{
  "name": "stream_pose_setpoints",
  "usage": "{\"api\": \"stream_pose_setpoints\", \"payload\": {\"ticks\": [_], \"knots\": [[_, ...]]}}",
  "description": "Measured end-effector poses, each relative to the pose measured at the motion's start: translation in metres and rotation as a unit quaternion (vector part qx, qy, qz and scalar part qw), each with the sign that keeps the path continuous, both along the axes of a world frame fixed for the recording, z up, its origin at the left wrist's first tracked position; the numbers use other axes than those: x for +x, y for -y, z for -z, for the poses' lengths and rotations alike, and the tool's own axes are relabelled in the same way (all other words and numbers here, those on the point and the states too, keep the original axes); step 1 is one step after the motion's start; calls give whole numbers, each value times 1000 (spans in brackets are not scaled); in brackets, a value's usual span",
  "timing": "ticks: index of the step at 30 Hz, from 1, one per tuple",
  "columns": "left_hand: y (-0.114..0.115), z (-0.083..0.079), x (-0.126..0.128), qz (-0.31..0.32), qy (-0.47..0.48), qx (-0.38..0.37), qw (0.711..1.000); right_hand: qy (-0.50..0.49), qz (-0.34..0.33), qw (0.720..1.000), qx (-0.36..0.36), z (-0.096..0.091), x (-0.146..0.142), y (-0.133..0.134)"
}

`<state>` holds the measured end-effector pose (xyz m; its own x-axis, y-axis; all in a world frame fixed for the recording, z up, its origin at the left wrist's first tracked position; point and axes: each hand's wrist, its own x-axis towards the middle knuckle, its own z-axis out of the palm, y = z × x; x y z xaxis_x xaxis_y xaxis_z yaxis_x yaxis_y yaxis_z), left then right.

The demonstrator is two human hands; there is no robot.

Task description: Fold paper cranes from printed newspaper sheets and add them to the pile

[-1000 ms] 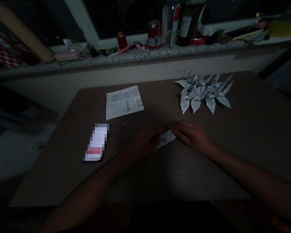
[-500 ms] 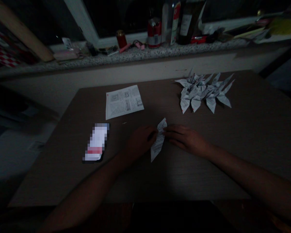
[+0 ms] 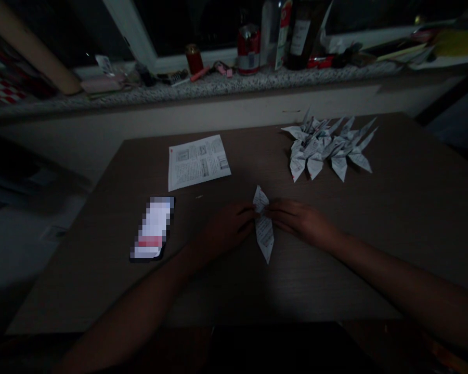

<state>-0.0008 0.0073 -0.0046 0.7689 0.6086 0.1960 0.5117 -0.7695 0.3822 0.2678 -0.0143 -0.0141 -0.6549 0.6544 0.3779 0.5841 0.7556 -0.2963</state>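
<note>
A folded piece of printed paper, long and pointed at both ends, is between my hands over the middle of the table. My left hand pinches its left edge, the fingers curled. From the right, my right hand grips the opposite edge with its fingertips, the fingers held together. Both thumbs are largely hidden in the dim light. Behind the right hand stands a cluster of folded paper cranes, made from similar printed paper.
A flat printed sheet lies at the back left of the brown table. Nearer, a phone with a lit screen rests left of my left hand. On the granite windowsill stand a red can, bottles and small items.
The folded paper has turned, its near point swinging right and its far point left. Both hands stay at its edges, the left one slightly further right.
</note>
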Motion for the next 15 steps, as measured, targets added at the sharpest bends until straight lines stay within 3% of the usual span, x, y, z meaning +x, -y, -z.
{"api": "stream_pose_setpoints", "payload": {"ticks": [7, 15], "knots": [[-1, 2, -1, -9, 6, -3, 1000, -74, 5, 996, -52, 3, -3, 1], [1, 5, 8, -17, -36, 63, 997, -122, 8, 989, -77, 8, -3, 1]]}}
